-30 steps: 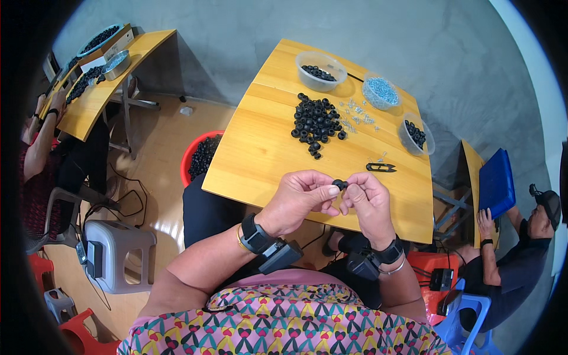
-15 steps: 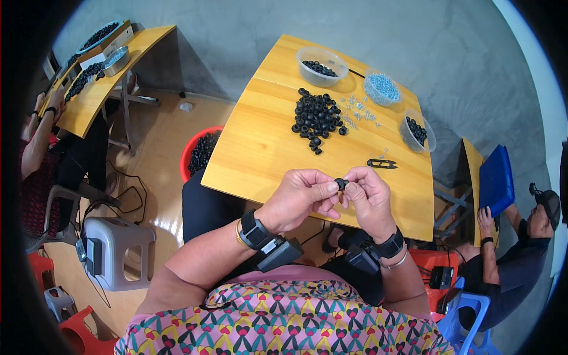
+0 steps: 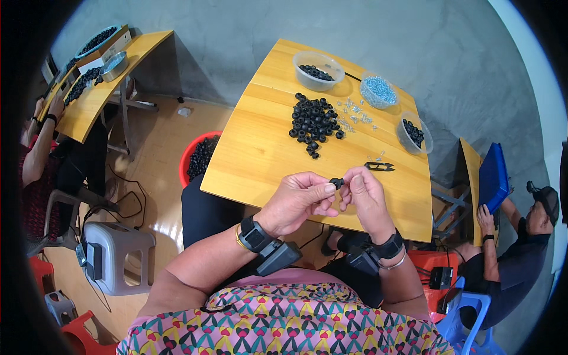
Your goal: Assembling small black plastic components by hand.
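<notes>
Where both hands meet — left hand [image 3: 299, 201], right hand [image 3: 367, 198] — fingertips pinching one small black ring [image 3: 336, 183].

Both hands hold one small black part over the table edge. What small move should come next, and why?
Probably press the black part together between the fingertips. The left hand and the right hand both pinch it, so it looks mid-assembly, while the black pile and small clear pieces lie untouched on the table.

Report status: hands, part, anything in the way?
Left hand and right hand pinch one small black part between fingers. Held above table edge. Nothing blocking.
</notes>
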{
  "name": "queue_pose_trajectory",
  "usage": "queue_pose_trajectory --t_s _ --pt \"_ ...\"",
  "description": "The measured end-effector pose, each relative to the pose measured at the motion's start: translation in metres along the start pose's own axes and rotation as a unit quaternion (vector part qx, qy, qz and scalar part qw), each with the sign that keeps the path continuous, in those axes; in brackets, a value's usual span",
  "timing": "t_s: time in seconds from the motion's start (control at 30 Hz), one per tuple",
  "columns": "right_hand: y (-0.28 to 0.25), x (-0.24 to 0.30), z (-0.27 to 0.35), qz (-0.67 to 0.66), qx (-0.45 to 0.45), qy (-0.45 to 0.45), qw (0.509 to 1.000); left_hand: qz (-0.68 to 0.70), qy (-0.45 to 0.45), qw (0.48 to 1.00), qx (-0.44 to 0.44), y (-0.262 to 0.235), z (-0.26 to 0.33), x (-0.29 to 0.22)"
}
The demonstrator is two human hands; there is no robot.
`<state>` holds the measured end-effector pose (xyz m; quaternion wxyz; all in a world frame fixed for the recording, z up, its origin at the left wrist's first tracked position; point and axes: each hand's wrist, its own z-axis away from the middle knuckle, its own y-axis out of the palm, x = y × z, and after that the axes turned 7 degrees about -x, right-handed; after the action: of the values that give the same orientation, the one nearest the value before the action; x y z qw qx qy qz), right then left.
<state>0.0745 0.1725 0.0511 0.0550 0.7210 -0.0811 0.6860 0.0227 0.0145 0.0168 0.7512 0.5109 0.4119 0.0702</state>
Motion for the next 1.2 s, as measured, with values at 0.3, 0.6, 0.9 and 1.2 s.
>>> queue_pose_trajectory --t_s 0.3,0.6,0.9,1.2 --pt "0.01 0.009 -0.003 0.194 0.018 -0.083 0.977 -0.016 -0.015 1.0 0.014 -0.007 -0.002 -0.003" --pt "0.006 0.016 -0.003 0.261 0.026 -0.154 0.953 -0.045 -0.049 0.998 -0.015 -0.006 -0.007 -0.003" --pt "-0.056 0.01 -0.031 0.312 -0.125 -0.122 0.934 -0.06 -0.108 0.992 -0.02 -0.018 -0.01 0.001" --pt "-0.12 0.037 -0.096 0.539 -0.149 -0.128 0.819 -0.093 -0.062 0.993 -0.022 -0.021 -0.031 -0.002"
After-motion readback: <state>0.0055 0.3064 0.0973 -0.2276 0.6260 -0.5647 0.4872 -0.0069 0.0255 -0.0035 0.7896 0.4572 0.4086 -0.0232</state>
